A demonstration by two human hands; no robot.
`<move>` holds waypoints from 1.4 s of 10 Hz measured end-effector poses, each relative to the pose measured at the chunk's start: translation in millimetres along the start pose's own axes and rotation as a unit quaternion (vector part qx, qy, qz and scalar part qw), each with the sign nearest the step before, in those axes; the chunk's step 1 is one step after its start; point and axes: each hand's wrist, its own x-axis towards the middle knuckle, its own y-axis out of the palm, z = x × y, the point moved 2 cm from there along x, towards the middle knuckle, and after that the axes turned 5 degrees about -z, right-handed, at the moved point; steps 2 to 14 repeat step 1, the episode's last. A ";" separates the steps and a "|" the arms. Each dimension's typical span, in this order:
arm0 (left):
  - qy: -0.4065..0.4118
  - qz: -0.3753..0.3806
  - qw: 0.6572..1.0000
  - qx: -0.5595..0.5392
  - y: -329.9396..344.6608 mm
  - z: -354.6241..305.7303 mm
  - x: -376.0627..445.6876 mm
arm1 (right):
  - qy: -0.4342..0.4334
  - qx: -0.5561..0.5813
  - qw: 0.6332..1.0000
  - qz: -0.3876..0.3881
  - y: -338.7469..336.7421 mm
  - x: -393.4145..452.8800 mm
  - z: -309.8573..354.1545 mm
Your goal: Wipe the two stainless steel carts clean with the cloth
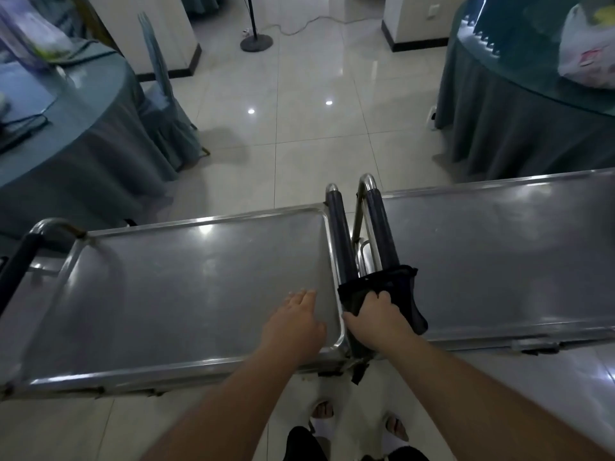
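Where the two carts meet end to end, both hands work at the junction

Item 1, cloth (382, 291): dark, folded, draped over the near ends of the two padded push handles (359, 234) that stand side by side between the carts. It lies under and just beyond the right hand (376, 314), with one flap hanging down past that hand's outer side onto the right cart's edge.

Item 2, left cart (173, 287): stainless steel tray top with raised rim, directly under and stretching away to the outer side of the left hand (296, 317). A second dark-padded handle (23, 257) stands at its far end, well apart from both hands.

Item 3, right cart (506, 254): matching steel top, running outward from the right hand's outer side.

Item 4, left hand: forearm reaching forward, palm down, fingers straight and together, resting flat on the left cart's top near its rounded corner. It holds nothing.

Item 5, right hand: forearm reaching forward just beside the left, fingers curled down over the cloth, gripping it against the handle ends.

Item 6, surroundings: pale glossy floor tiles (299, 134) beyond the hands; a round counter (83, 154) with grey-blue skirting far beyond the left hand, a covered chair (163, 104) beside it; another skirted round counter (519, 128) far beyond the right hand, bearing a white plastic bag (585, 51); a black stand base (256, 43) with a trailing cable at the far floor.

Item 7, markings: no writing is legible; the print on the bag is too blurred to read
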 end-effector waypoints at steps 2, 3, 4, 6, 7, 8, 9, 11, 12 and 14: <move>0.006 -0.022 1.000 -0.002 -6.2 -10.4 1.0 | -0.017 -0.024 0.999 -0.024 -13.2 -3.9 0.9; 0.006 -0.022 1.000 -0.002 -6.2 -10.4 1.0 | -0.017 -0.024 0.999 -0.024 -13.2 -3.9 0.9; 0.006 -0.022 1.000 -0.002 -6.2 -10.4 1.0 | -0.017 -0.024 0.999 -0.024 -13.2 -3.9 0.9; 0.006 -0.022 1.000 -0.002 -6.2 -10.4 1.0 | -0.017 -0.024 0.999 -0.024 -13.2 -3.9 0.9; 0.006 -0.022 1.000 -0.002 -6.2 -10.4 1.0 | -0.017 -0.024 0.999 -0.024 -13.2 -3.9 0.9; 0.006 -0.022 1.000 -0.002 -6.2 -10.4 1.0 | -0.017 -0.024 0.999 -0.024 -13.2 -3.9 0.9; 0.006 -0.022 1.000 -0.002 -6.2 -10.4 1.0 | -0.017 -0.024 0.999 -0.024 -13.2 -3.9 0.9; 0.006 -0.022 1.000 -0.002 -6.2 -10.4 1.0 | -0.017 -0.024 0.999 -0.024 -13.2 -3.9 0.9; 0.006 -0.022 1.000 -0.002 -6.2 -10.4 1.0 | -0.017 -0.024 0.999 -0.024 -13.2 -3.9 0.9; 0.006 -0.022 1.000 -0.002 -6.2 -10.4 1.0 | -0.017 -0.024 0.999 -0.024 -13.2 -3.9 0.9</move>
